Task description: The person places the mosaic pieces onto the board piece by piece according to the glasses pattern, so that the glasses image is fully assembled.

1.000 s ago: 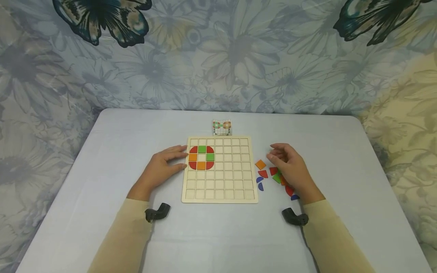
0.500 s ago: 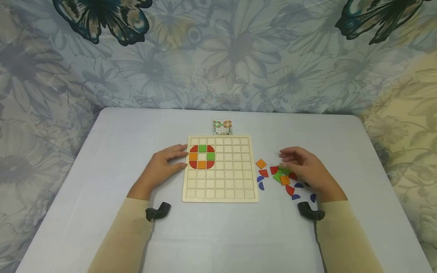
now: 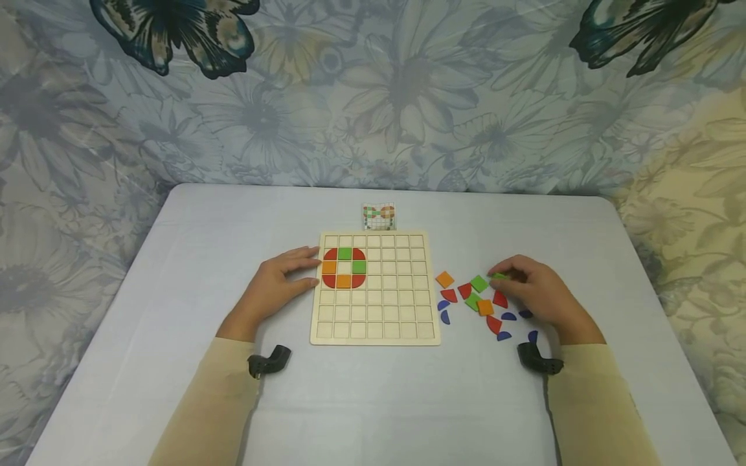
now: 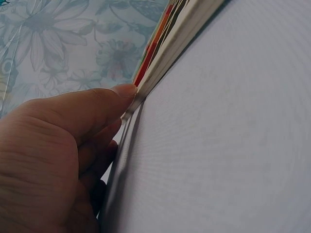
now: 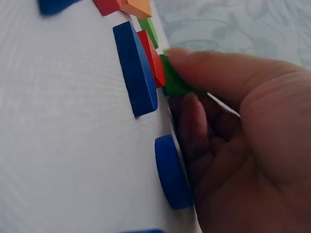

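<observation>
A pale wooden grid board (image 3: 396, 315) lies flat on the table, with a ring of red, green and orange pieces (image 3: 344, 281) set in its upper left cells. At the board's left edge, my left hand (image 3: 272, 285) touches the side with thumb and extended fingertips; in the left wrist view the thumb (image 4: 92, 109) meets the rim. My right hand (image 3: 542, 292) is beyond the loose pieces, pinching a green square tile (image 5: 176, 80) between thumb and fingers. The hand partly covers that tile in the head view.
Loose pieces are scattered right of the board: an orange square (image 3: 445, 279), a green square (image 3: 479, 283), red quarter-rounds (image 3: 449, 296) and several blue half-rounds (image 3: 504, 336). A small printed pattern card (image 3: 379, 217) lies behind the board. Patterned cloth hangs behind the table.
My right hand has moved right, away from the board and across the loose pieces, and now pinches a green square tile. The left hand stays at the board's edge.
</observation>
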A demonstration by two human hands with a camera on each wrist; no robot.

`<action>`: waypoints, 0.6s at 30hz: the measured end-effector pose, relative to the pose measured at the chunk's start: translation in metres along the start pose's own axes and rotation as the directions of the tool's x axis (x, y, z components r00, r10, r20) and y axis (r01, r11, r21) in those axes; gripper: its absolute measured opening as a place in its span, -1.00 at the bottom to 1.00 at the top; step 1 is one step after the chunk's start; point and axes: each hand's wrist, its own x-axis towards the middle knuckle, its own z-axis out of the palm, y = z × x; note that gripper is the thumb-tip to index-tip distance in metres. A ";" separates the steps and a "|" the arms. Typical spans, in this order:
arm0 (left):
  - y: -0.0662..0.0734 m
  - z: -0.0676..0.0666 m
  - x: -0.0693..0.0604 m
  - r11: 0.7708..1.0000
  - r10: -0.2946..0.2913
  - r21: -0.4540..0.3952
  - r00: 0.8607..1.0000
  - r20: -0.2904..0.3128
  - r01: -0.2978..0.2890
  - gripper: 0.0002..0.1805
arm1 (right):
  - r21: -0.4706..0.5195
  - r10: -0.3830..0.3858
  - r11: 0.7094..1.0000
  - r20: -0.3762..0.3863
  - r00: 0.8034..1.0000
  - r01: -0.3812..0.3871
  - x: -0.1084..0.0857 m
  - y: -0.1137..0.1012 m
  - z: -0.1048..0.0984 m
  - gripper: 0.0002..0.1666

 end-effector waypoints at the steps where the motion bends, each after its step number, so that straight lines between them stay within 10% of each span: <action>1: 0.000 0.000 0.000 1.000 0.001 -0.001 1.000 -0.001 -0.001 -0.54 | 0.005 0.018 1.000 -0.013 1.000 -0.018 0.000 0.000 0.000 -0.70; 18: 0.002 0.000 -0.001 1.000 -0.001 -0.024 1.000 0.000 0.001 -0.55 | 0.210 0.099 0.976 -0.216 0.971 -0.053 0.000 -0.009 0.007 -0.59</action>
